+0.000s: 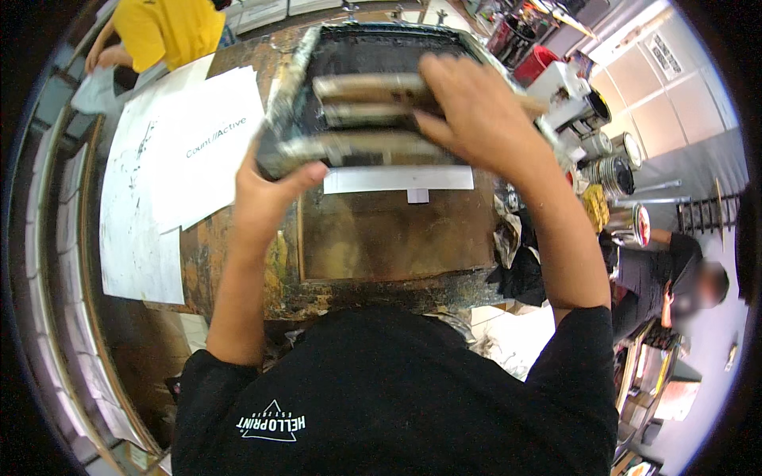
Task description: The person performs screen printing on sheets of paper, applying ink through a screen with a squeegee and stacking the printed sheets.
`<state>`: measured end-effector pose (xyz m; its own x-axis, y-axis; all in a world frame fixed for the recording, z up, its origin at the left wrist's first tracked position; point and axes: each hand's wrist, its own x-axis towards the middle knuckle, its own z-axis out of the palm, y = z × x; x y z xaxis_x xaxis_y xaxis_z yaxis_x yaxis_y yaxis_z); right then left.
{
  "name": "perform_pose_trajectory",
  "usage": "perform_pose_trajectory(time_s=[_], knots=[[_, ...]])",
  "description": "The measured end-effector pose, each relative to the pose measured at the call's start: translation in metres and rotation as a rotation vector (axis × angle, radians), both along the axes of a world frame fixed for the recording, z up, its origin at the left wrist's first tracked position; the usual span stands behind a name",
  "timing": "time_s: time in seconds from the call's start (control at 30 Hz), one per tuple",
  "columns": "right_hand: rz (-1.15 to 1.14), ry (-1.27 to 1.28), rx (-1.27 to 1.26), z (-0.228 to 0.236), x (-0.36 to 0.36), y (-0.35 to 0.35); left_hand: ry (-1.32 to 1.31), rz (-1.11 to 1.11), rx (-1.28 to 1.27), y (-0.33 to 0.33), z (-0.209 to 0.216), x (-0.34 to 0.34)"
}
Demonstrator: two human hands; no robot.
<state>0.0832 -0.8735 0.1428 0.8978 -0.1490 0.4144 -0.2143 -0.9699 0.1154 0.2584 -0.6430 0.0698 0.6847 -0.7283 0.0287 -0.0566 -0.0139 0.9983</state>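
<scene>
In front of me is a printing screen frame (357, 148) with smeared, ink-stained rails and dark ink across its mesh (373, 55). My left hand (274, 182) is closed round its near left corner, the thumb on top and the other fingers mostly hidden. A wooden squeegee (361, 86), blurred by motion, lies crosswise over the mesh, with a second pale bar just below it. My right hand (480, 111) grips the squeegee near its right part. A white paper strip (397, 179) with a small tab shows below the frame, on a brown board (397, 238).
Large white sheets (210, 159) lie on the stained table's left side. Drying racks (48, 238) stand beyond. A person in yellow (171, 32) handles something pale at the far left. Ink cans (607, 174) line the right; a dark-clothed person (659, 274) is farther right. Dark rags (520, 270) lie near my right forearm.
</scene>
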Motion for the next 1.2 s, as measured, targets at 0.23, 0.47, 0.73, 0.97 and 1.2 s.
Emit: perform_pose_trajectory(time_s=[0.23,0.47,0.73,0.97,1.2], knots=[[-0.084,0.084,0.048,-0.110,-0.037,0.049,-0.738,0.099,0.436,0.040,-0.106,-0.011],[-0.190,0.086,0.036,-0.135,-0.002,0.027,-0.933,0.100,0.495,0.040,-0.132,-0.006],[-0.177,0.045,0.001,-0.161,0.025,0.014,-0.971,0.104,0.541,0.041,-0.131,-0.006],[-0.243,0.117,-0.016,-0.161,0.005,0.042,-0.900,0.082,0.558,0.041,-0.129,-0.008],[-0.174,0.217,0.054,-0.143,-0.011,0.050,-0.931,0.105,0.560,0.041,-0.128,-0.010]])
